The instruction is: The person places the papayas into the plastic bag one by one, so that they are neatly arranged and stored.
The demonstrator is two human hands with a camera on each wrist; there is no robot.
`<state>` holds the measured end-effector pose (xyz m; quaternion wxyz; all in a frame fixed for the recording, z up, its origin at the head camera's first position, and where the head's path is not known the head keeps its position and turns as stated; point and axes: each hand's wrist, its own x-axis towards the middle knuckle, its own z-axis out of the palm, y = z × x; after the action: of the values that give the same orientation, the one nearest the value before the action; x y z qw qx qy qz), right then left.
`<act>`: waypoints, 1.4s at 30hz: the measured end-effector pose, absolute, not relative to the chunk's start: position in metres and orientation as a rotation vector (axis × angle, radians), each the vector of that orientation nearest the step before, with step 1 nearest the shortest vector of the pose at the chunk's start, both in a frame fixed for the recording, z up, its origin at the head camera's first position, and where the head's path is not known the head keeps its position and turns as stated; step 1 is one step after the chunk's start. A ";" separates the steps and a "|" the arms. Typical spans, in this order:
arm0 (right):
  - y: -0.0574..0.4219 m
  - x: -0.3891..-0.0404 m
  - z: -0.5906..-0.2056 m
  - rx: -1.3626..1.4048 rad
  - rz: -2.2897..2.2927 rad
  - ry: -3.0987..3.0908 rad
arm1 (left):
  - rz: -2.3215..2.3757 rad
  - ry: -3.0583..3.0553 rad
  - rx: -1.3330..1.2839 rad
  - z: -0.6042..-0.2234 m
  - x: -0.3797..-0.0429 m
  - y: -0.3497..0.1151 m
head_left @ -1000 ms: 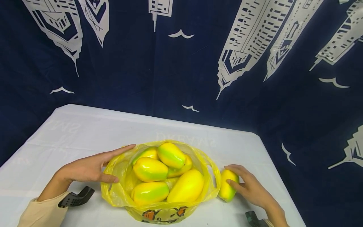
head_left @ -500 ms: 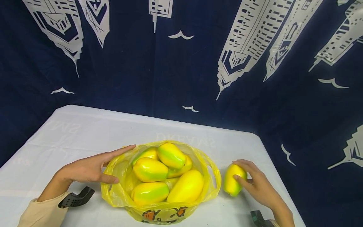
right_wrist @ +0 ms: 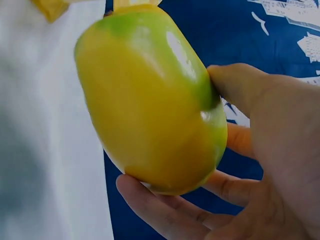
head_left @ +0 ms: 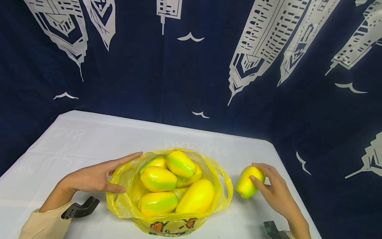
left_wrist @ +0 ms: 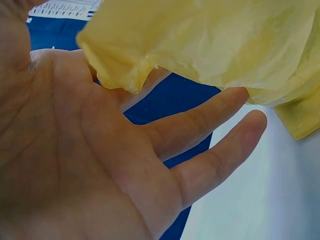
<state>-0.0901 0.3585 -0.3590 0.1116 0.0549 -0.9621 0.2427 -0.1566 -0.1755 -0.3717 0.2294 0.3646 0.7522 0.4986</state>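
Note:
In the head view, a yellow plastic bag (head_left: 219, 199) with its mouth wide open holds several yellow-green mangoes (head_left: 158, 178). My left hand (head_left: 89, 176) rests at the bag's left rim, index finger stretched along it and thumb lying over the near side. The left wrist view has straight fingers (left_wrist: 215, 165) spread beneath the bag's thin film (left_wrist: 200, 40). To the right of the bag, my right hand (head_left: 273, 189) grips another mango (head_left: 250, 181), held tilted above the table. Thumb and fingers wrap that mango (right_wrist: 150, 105) in the right wrist view.
A white cloth covers the table (head_left: 98, 132). Behind it hangs a dark blue curtain (head_left: 134, 83) with white building prints. Black wrist devices (head_left: 80, 208) sit on both forearms. The bag's right handle loop (head_left: 229, 186) stands between the bag and the held mango.
My right hand has moved right and away from me with the mango, which has tilted and risen off the table. The left hand and the bag have stayed put.

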 end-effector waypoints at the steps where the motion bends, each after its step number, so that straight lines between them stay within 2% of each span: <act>1: 0.357 -0.090 -0.358 0.154 0.713 -2.817 | 1.372 2.070 1.004 -0.372 -0.157 -0.175; 18: 0.335 -0.090 -0.343 0.221 0.821 -2.714 | 1.361 2.088 0.999 -0.372 -0.157 -0.176; 42: 0.276 -0.093 -0.341 0.327 0.966 -2.672 | 1.357 2.079 0.993 -0.371 -0.156 -0.176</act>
<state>-0.0935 0.2762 -0.3413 0.1405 0.1131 -0.9250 0.3345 -0.1560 -0.1760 -0.3711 0.2316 0.3613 0.7563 0.4938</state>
